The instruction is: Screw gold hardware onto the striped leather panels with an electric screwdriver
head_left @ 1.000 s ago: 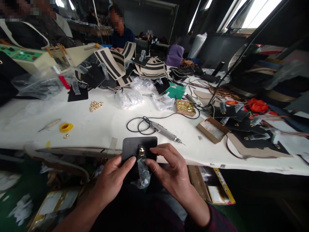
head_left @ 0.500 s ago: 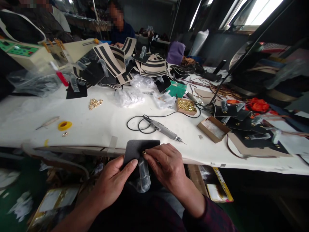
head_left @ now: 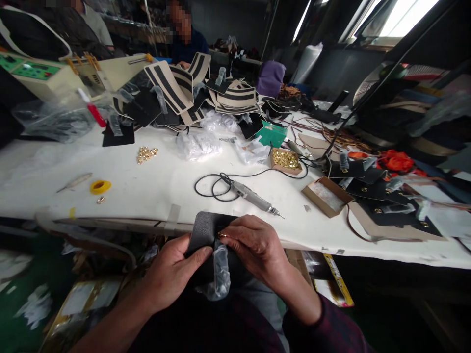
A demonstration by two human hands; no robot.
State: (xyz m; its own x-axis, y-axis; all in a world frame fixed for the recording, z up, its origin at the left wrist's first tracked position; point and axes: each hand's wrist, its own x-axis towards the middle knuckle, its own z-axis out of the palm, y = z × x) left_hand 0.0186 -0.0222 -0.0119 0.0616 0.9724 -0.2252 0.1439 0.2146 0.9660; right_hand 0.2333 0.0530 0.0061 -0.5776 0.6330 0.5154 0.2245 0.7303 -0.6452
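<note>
My left hand (head_left: 174, 274) grips the left edge of a black leather-like panel (head_left: 203, 228), thumb on top. My right hand (head_left: 257, 245) pinches a small gold metal fitting (head_left: 221, 235) against the panel's face. A strip of clear plastic wrap (head_left: 221, 274) hangs from the panel below the fitting, between my hands. What the wrap covers cannot be made out. Beyond the hands, a grey electric screwdriver (head_left: 253, 198) with a black cord lies on the white table (head_left: 165, 189).
An open box of gold fittings (head_left: 285, 161) and a cardboard box with clear contents (head_left: 327, 196) stand to the right. Yellow tape (head_left: 100, 187), an awl-like tool (head_left: 75, 182) and loose gold rings (head_left: 147, 154) lie left. Striped panels (head_left: 169, 87) pile up behind; a person (head_left: 187, 41) sits beyond.
The panel and hands tilt slightly, and the plastic wrap hangs a little differently. My right fingers stay at the gold fitting. The whole view has shifted slightly.
</note>
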